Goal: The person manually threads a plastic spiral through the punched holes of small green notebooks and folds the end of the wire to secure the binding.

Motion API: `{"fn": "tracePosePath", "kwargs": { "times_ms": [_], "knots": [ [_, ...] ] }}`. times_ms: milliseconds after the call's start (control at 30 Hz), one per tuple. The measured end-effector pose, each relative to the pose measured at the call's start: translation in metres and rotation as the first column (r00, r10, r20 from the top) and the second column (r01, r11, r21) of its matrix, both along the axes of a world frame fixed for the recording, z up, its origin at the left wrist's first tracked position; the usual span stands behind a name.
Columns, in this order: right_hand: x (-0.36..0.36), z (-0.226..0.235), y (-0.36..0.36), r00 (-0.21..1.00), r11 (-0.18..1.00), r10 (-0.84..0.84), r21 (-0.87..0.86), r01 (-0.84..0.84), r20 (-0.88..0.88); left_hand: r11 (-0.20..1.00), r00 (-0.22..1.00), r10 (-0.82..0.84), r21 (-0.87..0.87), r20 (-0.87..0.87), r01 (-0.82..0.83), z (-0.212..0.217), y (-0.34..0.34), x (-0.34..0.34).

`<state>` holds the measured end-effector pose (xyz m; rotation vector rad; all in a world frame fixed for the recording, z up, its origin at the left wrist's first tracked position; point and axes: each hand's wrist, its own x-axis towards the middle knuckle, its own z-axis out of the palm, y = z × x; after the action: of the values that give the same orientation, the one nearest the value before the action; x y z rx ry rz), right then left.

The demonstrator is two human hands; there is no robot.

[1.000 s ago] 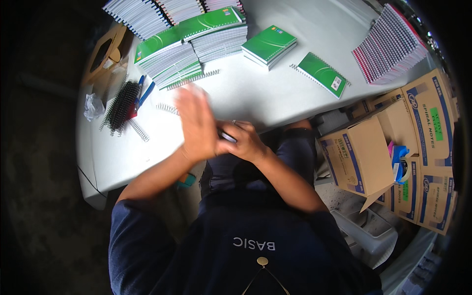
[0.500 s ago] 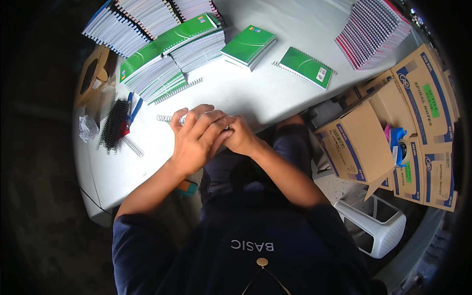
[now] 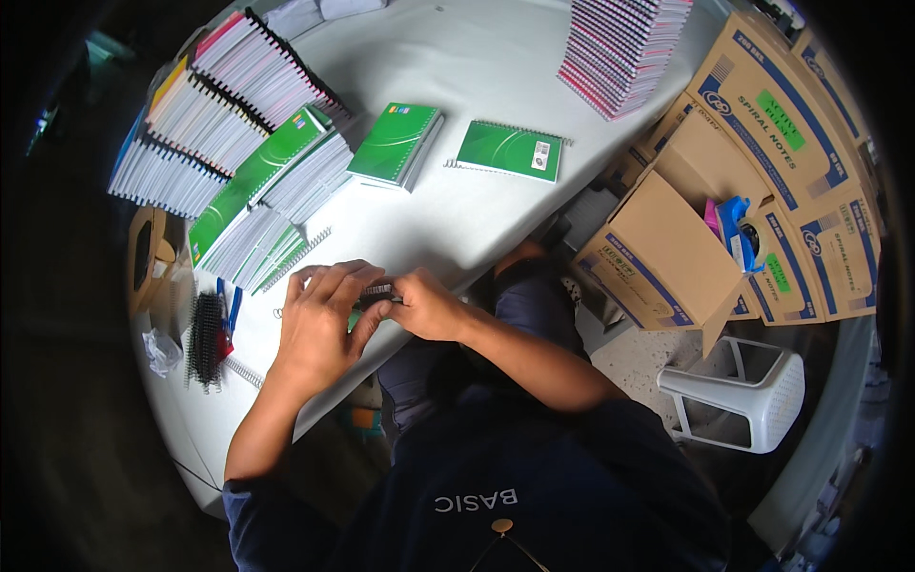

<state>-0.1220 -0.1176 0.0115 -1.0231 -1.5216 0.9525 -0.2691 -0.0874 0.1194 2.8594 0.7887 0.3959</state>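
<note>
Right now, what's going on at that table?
A person has both hands together by the near edge of the table. The left hand and right hand hold a small dark thing, mostly hidden by the fingers, so I can't tell what it is. Farther back on the table lie a small stack of green notebooks and a single green notebook. A bunch of black coils lies off to the left.
</note>
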Motion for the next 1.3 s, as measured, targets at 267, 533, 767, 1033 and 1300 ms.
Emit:
{"fn": "tracePosePath", "kwargs": {
  "times_ms": [267, 533, 767, 1033, 1300],
  "knots": [
    [0.023, 0.004, -0.007, 0.949, 0.996, -0.036, -0.089, 0.009, -0.314, 0.919, 0.972, -0.051, -0.369, 0.228, 0.135, -0.005, 0.022, 0.027],
    [0.042, 0.009, -0.018, 0.989, 0.988, -0.146, -0.057, 0.144, -0.031, 0.991, 0.993, -0.087, -0.094, 0.081, 0.095, 0.004, 0.015, 0.046],
    [0.059, 0.025, -0.025, 0.967, 0.969, -0.242, 0.027, 0.245, -0.078, 0.994, 0.957, -0.053, 0.106, 0.285, 0.023, 0.000, 0.004, 0.077],
    [0.096, 0.042, -0.043, 0.840, 0.825, -0.500, 0.179, 0.536, -0.210, 0.996, 0.955, -0.078, 0.062, 0.285, 0.062, 0.015, 0.025, 0.101],
    [0.191, 0.007, -0.019, 0.715, 0.811, -0.556, 0.090, 0.578, 0.423, 0.983, 0.941, -0.157, 0.140, 0.300, 0.119, -0.071, 0.089, 0.161]
  ]
}}
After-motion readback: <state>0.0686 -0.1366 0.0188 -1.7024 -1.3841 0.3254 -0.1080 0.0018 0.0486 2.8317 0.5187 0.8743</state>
